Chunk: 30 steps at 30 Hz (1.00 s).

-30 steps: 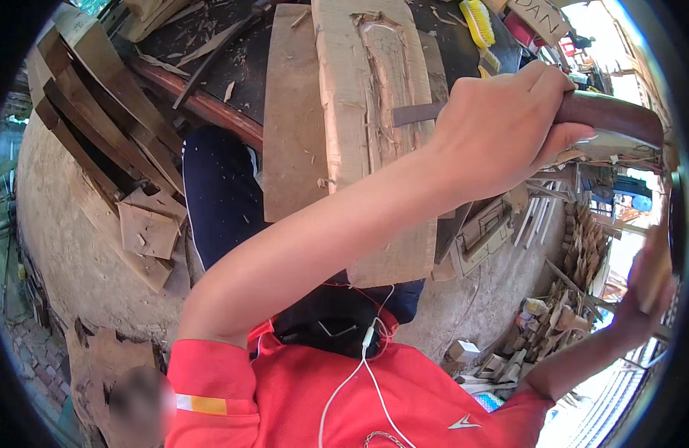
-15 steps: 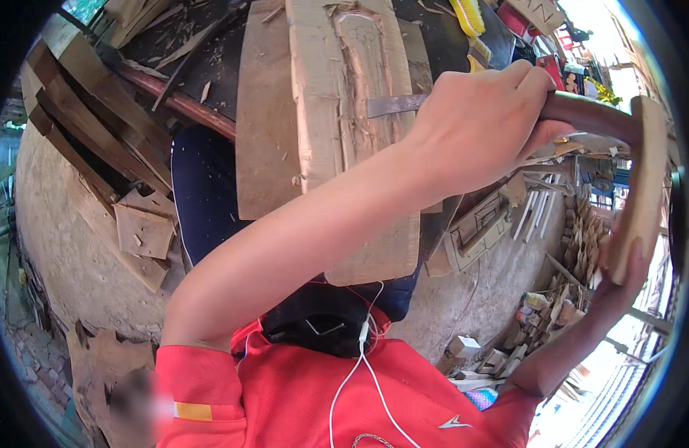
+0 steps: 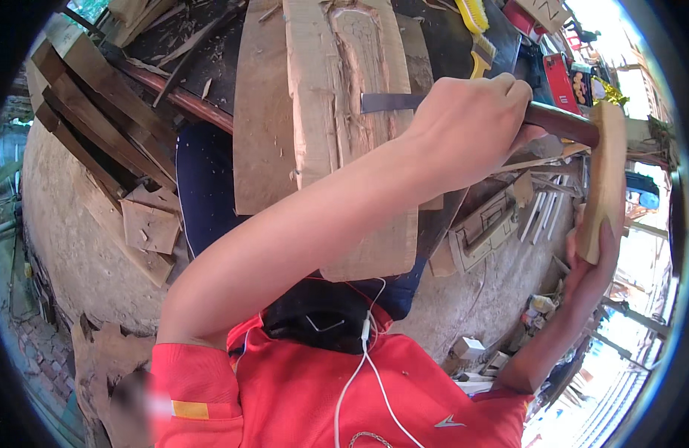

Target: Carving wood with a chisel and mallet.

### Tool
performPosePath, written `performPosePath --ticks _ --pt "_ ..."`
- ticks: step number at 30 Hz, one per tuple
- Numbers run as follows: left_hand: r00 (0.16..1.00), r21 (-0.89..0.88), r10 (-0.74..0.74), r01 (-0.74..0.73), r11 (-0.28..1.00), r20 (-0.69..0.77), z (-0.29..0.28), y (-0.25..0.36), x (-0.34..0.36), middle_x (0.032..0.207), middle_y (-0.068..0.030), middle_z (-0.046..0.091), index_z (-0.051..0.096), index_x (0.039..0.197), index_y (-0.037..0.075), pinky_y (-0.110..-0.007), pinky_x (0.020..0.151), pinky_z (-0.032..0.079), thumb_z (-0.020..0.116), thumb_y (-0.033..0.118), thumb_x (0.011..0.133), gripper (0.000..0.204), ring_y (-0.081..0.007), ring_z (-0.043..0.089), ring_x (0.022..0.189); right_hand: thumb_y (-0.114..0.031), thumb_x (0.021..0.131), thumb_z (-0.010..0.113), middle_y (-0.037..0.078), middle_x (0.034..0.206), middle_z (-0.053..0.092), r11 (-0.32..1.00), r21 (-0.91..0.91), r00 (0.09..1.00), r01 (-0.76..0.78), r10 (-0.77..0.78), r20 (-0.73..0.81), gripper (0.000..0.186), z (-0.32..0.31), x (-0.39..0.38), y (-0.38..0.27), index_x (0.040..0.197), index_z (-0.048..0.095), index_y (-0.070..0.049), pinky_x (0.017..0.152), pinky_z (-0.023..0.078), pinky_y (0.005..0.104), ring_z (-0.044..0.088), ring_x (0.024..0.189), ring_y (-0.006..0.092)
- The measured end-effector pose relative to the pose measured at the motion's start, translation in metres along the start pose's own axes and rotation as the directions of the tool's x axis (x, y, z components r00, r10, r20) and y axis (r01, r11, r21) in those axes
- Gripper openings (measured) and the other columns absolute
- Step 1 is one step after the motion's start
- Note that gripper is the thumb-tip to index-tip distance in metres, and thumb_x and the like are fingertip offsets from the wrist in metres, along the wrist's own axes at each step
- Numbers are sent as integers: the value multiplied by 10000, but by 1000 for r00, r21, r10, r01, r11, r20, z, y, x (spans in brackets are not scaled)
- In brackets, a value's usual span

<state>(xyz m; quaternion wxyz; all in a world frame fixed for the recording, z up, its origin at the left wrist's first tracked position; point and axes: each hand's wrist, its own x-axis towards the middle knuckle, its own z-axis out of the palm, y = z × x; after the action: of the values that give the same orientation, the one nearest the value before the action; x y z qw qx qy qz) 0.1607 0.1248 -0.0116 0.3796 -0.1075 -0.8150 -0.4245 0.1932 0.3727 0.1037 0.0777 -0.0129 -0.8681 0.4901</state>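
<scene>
On the workbench: carving plank point(image 3: 344, 142), chisel point(image 3: 393, 102) and mallet point(image 3: 604, 175) in hand.
Left hand point(image 3: 468, 127), fist closed tight round the dark chisel handle point(image 3: 561, 123), flat blade laid on the plank's gouged groove. Right hand point(image 3: 589, 261), fingers wrapped round the pale wooden mallet, held upright just beside the handle's end. Against half a second earlier: mallet nearer the handle; plank, blade and left grip unchanged. Yellow brush point(image 3: 475, 19) lies beyond.
</scene>
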Motion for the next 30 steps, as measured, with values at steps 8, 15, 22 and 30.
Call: performPosePath --ticks 8,15,22,30 --pt "999 61 -9 5 998 53 -1 -2 -7 854 -116 646 573 932 38 -427 606 530 634 411 941 378 -325 681 785 -369 1017 498 142 977 614 983 179 987 -27 -2 163 477 26 0 26 1337 488 -16 478 395 198 531 662 132" --pt "961 133 -40 3 991 275 0 -7 -17 877 -125 657 599 974 29 -432 650 551 634 384 944 358 -334 687 803 -359 1019 458 129 947 591 906 424 980 -1 87 -182 495 20 11 63 1370 467 -11 482 351 201 496 626 120" --pt "976 112 -14 -11 994 217 -8 -2 -13 890 -104 643 601 1012 47 -415 636 548 645 383 937 347 -318 690 810 -385 966 495 154 965 598 935 352 995 48 -78 70 645 41 -10 49 1499 360 -47 486 361 231 509 594 144" --pt "988 -93 114 -124 988 -108 -11 13 7 922 -84 618 607 1053 76 -410 623 537 652 392 924 344 -299 677 792 -377 975 524 186 1026 560 920 371 992 129 -120 -46 609 0 0 15 1452 374 -28 554 400 244 506 641 176"
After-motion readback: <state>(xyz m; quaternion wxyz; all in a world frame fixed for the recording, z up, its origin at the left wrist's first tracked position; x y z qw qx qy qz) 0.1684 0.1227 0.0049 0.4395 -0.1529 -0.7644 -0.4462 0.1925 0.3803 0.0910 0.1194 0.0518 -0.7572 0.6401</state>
